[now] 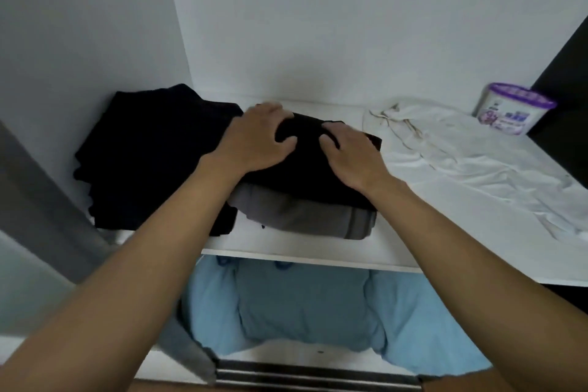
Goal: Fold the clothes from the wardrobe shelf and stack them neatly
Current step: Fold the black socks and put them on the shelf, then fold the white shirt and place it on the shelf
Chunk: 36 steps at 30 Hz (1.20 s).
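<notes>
Shelf (397, 232): black garment (302, 165), white garment (477, 162), tub (512, 111)

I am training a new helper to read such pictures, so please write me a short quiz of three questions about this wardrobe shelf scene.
1. True or false: the black folded garment lies on top of the grey folded garment.
2. Which garment on the shelf is not yet folded? A) the white garment B) the grey one C) the black one on top of it
3. Fill in: the left hand and the right hand both rest on the ____ folded garment.
Key: 1 true; 2 A; 3 black.
</notes>
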Available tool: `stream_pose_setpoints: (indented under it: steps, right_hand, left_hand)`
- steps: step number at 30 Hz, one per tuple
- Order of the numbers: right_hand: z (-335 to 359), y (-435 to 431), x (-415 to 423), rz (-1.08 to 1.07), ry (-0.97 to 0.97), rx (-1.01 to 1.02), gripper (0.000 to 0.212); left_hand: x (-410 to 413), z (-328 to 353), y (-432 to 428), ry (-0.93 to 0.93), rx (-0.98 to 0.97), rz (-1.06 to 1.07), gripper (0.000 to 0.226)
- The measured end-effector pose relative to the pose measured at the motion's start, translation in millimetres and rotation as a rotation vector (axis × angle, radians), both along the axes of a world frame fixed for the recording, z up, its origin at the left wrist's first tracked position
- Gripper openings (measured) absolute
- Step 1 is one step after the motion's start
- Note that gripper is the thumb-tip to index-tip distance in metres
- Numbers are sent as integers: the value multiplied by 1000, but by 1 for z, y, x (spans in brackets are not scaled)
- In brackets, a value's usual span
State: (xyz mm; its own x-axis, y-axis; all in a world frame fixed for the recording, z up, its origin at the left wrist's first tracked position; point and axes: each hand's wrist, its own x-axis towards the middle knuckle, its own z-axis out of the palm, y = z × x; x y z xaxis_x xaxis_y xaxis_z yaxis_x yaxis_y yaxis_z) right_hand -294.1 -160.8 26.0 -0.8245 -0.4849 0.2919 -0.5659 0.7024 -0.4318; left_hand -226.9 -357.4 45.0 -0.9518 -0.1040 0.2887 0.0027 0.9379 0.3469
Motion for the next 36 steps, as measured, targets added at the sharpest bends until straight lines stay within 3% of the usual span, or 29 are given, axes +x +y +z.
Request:
stream_pose_setpoints:
  steps: [3, 7, 10, 12, 14, 17, 21, 23, 25, 31, 34, 36]
  right_hand:
    - [-24, -8, -8, -37, -58, 177, 52]
    - [-27, 4, -22, 55, -110, 90, 53]
    - [-24, 43, -23, 96, -149, -70, 45]
    - [-27, 96, -30, -30, -132, -116, 41]
    - [-30, 163, -47, -200, -98, -54, 47]
    - [-29, 259, -78, -492, -151, 81, 56]
    - [-41, 335, -103, -609, -197, 247, 36]
    - [-51, 353, -109, -579, -81, 249, 10]
    - [-56, 363, -117, -525, -20, 168, 15]
    - [-49, 379, -85, -166, -363, -290, 12]
    - [-32, 388, -33, 153, -543, -331, 15]
    - [-24, 396, 1, 363, -656, -220, 14]
  left_hand:
    - [-6, -32, 14, -177, 16, 38, 55]
    - [-10, -19, 16, -223, -35, 96, 55]
    - [-10, -3, 48, -15, -126, 99, 48]
    - [-15, 2, 85, 148, -127, -8, 40]
    - [-25, 1, 128, 172, -41, -106, 32]
    - [-52, -6, 191, 22, 91, -169, 29]
    - [-87, -23, 263, -215, 296, -112, 28]
    - [-101, -30, 291, -382, 526, -67, 22]
    - [-112, -34, 313, -503, 730, 0, 19]
    - [-129, -46, 364, -543, 1250, 205, 50]
    - [-137, -42, 382, -461, 1470, 249, 50]
    - [-136, -39, 392, -375, 1513, 288, 42]
